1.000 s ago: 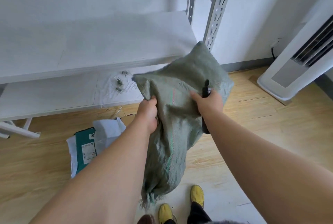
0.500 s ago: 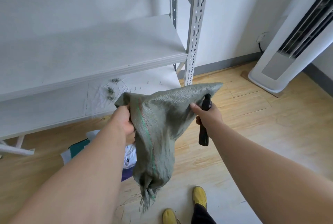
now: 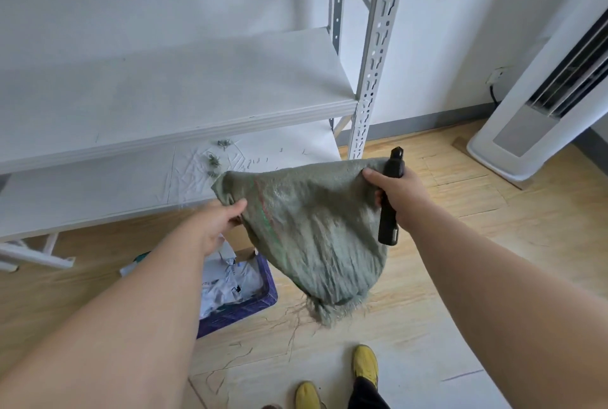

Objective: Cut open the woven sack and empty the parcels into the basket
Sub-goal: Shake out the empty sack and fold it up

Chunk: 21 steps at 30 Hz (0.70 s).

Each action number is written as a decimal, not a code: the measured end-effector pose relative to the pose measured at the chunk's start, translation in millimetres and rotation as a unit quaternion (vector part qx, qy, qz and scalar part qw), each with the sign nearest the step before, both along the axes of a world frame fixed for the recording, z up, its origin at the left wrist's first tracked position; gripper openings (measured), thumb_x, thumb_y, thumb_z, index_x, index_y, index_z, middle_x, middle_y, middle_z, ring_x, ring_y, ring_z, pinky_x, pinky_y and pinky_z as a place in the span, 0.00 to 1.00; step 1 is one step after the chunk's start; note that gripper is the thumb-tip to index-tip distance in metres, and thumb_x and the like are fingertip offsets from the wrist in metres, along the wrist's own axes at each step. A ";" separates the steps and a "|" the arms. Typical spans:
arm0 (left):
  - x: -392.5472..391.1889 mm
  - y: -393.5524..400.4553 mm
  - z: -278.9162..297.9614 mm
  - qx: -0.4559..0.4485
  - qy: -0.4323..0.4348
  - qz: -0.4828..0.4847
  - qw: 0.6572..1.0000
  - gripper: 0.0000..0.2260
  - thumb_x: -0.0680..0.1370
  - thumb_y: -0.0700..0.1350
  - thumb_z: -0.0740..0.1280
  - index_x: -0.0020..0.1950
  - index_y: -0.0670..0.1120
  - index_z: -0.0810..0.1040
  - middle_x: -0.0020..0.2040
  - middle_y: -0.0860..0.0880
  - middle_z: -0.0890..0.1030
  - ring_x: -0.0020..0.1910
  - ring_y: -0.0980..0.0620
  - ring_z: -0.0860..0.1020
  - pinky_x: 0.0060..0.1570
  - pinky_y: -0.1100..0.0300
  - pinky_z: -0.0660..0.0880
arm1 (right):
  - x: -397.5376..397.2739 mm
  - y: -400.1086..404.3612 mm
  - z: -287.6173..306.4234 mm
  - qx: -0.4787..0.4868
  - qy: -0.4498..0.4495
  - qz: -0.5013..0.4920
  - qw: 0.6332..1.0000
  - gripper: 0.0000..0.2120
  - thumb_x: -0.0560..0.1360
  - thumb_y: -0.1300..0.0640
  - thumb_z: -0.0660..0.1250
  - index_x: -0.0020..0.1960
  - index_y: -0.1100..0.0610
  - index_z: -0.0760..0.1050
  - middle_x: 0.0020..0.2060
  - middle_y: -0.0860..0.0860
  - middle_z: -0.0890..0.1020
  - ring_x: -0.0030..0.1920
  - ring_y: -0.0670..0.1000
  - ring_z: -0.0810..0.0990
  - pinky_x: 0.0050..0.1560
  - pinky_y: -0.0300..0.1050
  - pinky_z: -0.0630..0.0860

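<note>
Hanging limp and flat at the centre of the frame, the grey-green woven plastic sack [image 3: 316,234] looks emptied; its frayed, cut end [image 3: 332,308] dangles lowest, just above the pale wooden floor [image 3: 460,277]. The left hand [image 3: 220,221] pinches one upper corner of the sack, fingers curled into the cloth. The right hand [image 3: 398,194] grips the opposite corner together with a slim black cutter [image 3: 390,198], which stands nearly upright in the fist.

At lower left of centre, partly behind the left forearm, the dark blue plastic basket [image 3: 260,301] sits on the floor with white and grey mailer parcels [image 3: 227,283] heaped inside. One teal-and-white parcel [image 3: 135,265] seems to lie just outside the basket's left side, though the arm hides most of it. Judging from this, cutting and tipping are done; what remains is likely checking the sack for stragglers, gathering any stray parcel and setting the sack aside.

For room, the white metal shelving unit [image 3: 197,105] fills the upper left, its lower shelf edge near the left hand and its slotted grey upright [image 3: 371,79] just beyond the right hand's cutter tip. A white tower appliance [image 3: 539,105] stands at the right edge, well apart. The floor to the right of the sack offers open space, while yellow shoes [image 3: 363,361] mark the person's stance at the bottom.
</note>
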State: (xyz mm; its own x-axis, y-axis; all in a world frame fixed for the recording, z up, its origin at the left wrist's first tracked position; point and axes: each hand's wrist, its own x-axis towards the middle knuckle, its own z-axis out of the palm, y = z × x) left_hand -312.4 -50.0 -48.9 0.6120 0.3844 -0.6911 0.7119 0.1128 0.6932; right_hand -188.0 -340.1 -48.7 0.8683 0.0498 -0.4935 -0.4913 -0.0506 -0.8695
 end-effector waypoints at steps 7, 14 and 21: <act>16.3 21.5 17.7 -0.040 -0.165 0.119 0.978 0.11 0.80 0.50 0.64 0.60 0.48 0.75 0.54 0.48 0.81 0.50 0.51 0.79 0.52 0.56 0.73 | 15.9 -13.0 3.8 -0.056 0.008 -0.005 0.998 0.14 0.68 0.57 0.77 0.45 0.58 0.73 0.33 0.53 0.76 0.28 0.50 0.74 0.33 0.44 0.76; 25.0 21.3 20.1 -0.035 -0.182 0.088 0.979 0.06 0.79 0.47 0.67 0.56 0.52 0.74 0.57 0.51 0.79 0.53 0.53 0.77 0.49 0.53 0.75 | 18.4 -7.2 24.2 0.060 -0.017 0.049 0.997 0.12 0.71 0.61 0.73 0.50 0.56 0.74 0.36 0.53 0.77 0.32 0.48 0.74 0.35 0.42 0.75; 27.8 34.1 28.5 0.050 -0.205 0.069 0.975 0.08 0.76 0.47 0.70 0.55 0.52 0.76 0.57 0.51 0.80 0.54 0.52 0.78 0.53 0.54 0.73 | 30.4 -10.0 35.4 -0.122 -0.113 0.000 0.986 0.12 0.69 0.56 0.75 0.47 0.54 0.73 0.36 0.50 0.78 0.31 0.48 0.76 0.33 0.42 0.75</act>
State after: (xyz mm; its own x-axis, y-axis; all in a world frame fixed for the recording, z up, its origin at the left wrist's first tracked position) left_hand -284.5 -15.9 -20.3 0.7665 0.5363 -0.3535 0.3551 0.1049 0.9289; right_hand -157.6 -350.1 -13.3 0.9573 -0.0475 -0.2852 -0.2871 -0.2723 -0.9184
